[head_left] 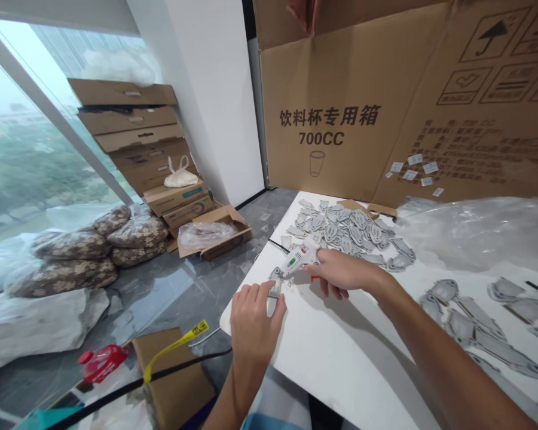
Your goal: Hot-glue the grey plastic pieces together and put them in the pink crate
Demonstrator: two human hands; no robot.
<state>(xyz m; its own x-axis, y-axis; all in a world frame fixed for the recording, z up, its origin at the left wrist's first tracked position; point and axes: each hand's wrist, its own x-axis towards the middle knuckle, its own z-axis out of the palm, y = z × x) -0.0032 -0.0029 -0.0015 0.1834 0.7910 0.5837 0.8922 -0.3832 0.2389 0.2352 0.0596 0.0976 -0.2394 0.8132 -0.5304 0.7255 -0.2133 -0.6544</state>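
My right hand is closed around a white glue gun with a green switch and a red trigger. The gun's nozzle points down to the left, at a small grey piece near the table's left edge. Thumb and fingers of my left hand pinch that piece against the white table. Whether the nozzle touches it, I cannot tell. Beyond the gun lies a pile of similar flat grey pieces. Several more grey pieces are spread out to the right of my right forearm.
A large cardboard box with small stickers stands behind the table. Clear plastic film lies at the right back. Stacked cartons, patterned bundles and a red bottle are on the left. A black cable crosses beside the table.
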